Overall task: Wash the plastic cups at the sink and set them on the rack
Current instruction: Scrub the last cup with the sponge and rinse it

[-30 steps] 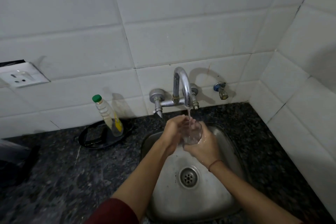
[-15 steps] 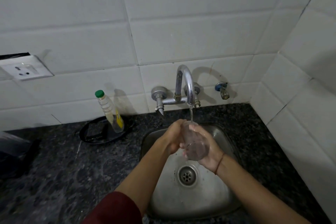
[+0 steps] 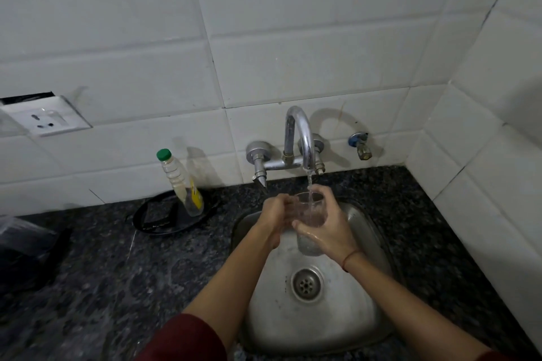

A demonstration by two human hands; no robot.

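Both hands clamp my clear plastic cup (image 3: 309, 215) under the chrome tap's (image 3: 297, 138) stream, right hand (image 3: 330, 228) and left hand (image 3: 275, 214): rinsing; next, tip it out.

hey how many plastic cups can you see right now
1. The clear plastic cup is over the sink, under the running tap, held by the right hand with the left hand touching it.

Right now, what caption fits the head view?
Two hands rinse a clear cup under the running tap.
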